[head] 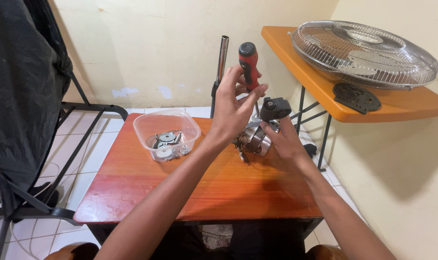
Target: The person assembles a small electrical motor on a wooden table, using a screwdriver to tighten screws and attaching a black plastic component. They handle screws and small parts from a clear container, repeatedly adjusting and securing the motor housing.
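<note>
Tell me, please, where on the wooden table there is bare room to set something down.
The reddish-brown wooden table is bare along its near edge and front left corner, in front of the clear plastic tub of metal parts. The far right is crowded: the left hand holds a red-and-black screwdriver, and the right hand steadies the metal fan motor.

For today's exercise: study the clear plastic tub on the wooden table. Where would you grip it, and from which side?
Grip the clear plastic tub by its rolled rim at the near-left corner, coming from above with thumb outside and fingers inside. It stands upright and open, metal parts lie low at the bottom, and that side is away from both hands.
</note>
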